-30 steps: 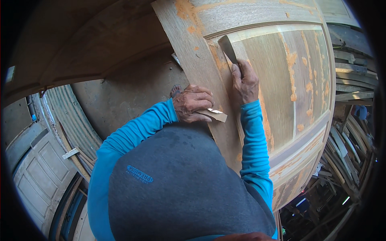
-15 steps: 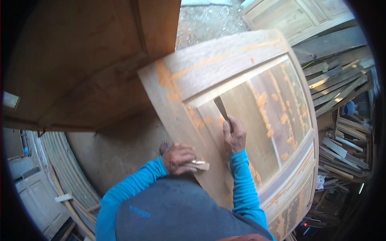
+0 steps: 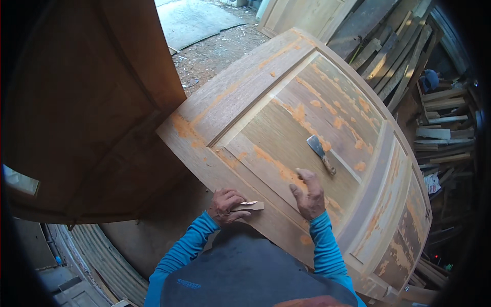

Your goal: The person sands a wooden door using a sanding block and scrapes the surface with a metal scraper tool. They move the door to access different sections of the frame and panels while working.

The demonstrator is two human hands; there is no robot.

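The metal putty knife (image 3: 320,153) now lies alone on the pale wooden door panel (image 3: 286,133), just beyond the right hand (image 3: 308,194), which has let it go and rests open on orange filler. The left hand (image 3: 225,204) pinches a small flat wooden piece (image 3: 249,206).

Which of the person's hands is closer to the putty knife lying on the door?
The right hand. It rests on the door panel just below the putty knife, not touching it. The left hand is farther off at the door's edge, holding a small flat piece.

No packages, labels, signs or screens visible.
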